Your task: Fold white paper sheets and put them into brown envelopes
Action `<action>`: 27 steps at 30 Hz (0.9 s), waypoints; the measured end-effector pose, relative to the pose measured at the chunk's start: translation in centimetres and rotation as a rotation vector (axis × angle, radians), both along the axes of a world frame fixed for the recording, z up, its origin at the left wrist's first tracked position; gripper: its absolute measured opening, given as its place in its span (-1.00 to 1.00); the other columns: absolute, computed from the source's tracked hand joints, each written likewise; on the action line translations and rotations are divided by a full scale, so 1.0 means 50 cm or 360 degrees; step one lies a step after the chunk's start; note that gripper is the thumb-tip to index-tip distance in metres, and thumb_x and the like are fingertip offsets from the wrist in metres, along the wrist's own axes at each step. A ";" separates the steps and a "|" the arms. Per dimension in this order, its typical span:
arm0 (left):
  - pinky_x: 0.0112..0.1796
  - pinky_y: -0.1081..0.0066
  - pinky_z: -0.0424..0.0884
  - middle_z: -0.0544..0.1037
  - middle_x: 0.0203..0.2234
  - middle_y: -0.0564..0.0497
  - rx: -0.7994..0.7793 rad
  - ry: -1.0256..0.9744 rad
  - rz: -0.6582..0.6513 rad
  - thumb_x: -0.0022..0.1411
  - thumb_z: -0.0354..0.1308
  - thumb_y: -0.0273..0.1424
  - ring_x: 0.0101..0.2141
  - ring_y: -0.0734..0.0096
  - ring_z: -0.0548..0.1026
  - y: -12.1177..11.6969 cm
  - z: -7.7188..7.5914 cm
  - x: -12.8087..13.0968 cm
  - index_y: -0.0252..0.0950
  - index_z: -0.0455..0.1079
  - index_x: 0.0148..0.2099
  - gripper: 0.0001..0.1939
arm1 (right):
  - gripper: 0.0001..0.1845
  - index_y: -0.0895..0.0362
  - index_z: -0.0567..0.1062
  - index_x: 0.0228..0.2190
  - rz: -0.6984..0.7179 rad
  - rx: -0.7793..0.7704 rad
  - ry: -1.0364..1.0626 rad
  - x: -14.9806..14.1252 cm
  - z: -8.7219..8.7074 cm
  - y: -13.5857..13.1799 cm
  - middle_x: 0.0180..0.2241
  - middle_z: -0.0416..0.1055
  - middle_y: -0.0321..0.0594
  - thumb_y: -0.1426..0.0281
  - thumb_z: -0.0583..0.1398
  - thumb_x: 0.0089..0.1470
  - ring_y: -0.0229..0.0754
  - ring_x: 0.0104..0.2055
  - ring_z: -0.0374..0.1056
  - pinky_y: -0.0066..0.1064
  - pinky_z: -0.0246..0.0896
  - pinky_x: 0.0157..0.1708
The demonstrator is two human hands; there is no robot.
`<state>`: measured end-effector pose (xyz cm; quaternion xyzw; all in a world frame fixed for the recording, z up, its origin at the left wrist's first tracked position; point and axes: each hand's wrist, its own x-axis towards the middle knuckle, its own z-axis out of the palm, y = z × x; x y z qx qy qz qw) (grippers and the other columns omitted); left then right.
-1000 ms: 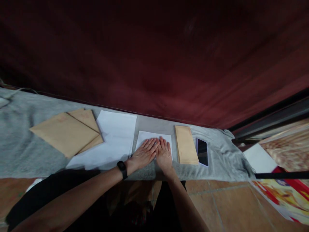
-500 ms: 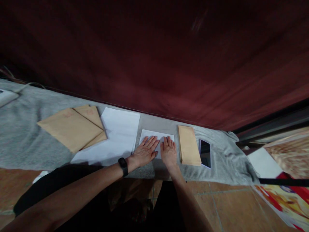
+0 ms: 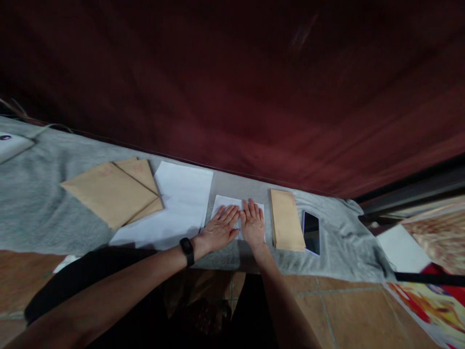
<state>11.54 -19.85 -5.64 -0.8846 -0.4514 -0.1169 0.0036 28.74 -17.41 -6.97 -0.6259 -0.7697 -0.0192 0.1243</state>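
Observation:
Both my hands lie flat on a small piece of white paper [image 3: 225, 199], which looks folded. My left hand [image 3: 220, 228], with a black band on the wrist, covers its left part, fingers stretched out. Over the right part rests my right hand [image 3: 252, 224], fingers straight and slightly apart, its index side close to the left fingertips. Much of the paper is hidden under the hands. To the left are larger white sheets [image 3: 185, 198], partly under several brown envelopes [image 3: 112, 194]. Right of my hands lies a stack of narrow brown envelopes [image 3: 287, 218].
A phone [image 3: 311, 233] lies just right of the narrow envelopes. Grey cloth [image 3: 337, 237] covers the narrow surface, backed by a dark red upright panel [image 3: 232, 97]. A white device [image 3: 12, 145] with a cable sits at the far left. Tiled floor [image 3: 356, 315] shows below.
My right hand has slid slightly up and toward the left hand over the paper. My left hand stays pressed in place. The whole view has shifted a little.

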 end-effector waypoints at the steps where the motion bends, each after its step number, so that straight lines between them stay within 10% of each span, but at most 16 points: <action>1: 0.36 0.08 -0.15 0.13 0.39 -0.19 -0.0001 -0.0007 -0.0001 0.46 -0.17 -0.17 0.39 0.18 0.03 0.001 -0.001 -0.001 -0.40 0.09 0.41 -0.39 | -0.46 0.11 0.16 0.35 -0.0022 0.0016 -0.0006 0.004 -0.002 -0.002 0.40 -0.01 -0.01 0.26 -0.05 0.42 0.03 0.43 -0.06 0.00 -0.13 0.34; 15: 0.36 0.03 -0.13 0.13 0.39 -0.21 -0.0014 -0.0030 -0.0011 0.44 -0.12 -0.04 0.40 0.14 0.01 0.022 -0.014 -0.028 -0.37 0.06 0.42 -0.31 | -0.44 0.12 0.16 0.35 -0.0083 0.0109 -0.0004 0.025 -0.012 -0.022 0.40 -0.02 0.06 0.26 0.00 0.41 0.08 0.42 -0.04 0.02 -0.09 0.32; 27: 0.36 0.10 -0.05 0.17 0.37 -0.26 0.0001 -0.0127 0.0131 0.42 -0.22 -0.35 0.39 0.18 0.05 0.053 -0.017 0.036 -0.51 0.06 0.41 -0.40 | -0.44 0.13 0.20 0.33 -0.0127 0.0085 0.0063 0.013 0.004 -0.025 0.40 -0.01 0.05 0.26 0.02 0.39 0.10 0.42 -0.03 0.02 -0.08 0.32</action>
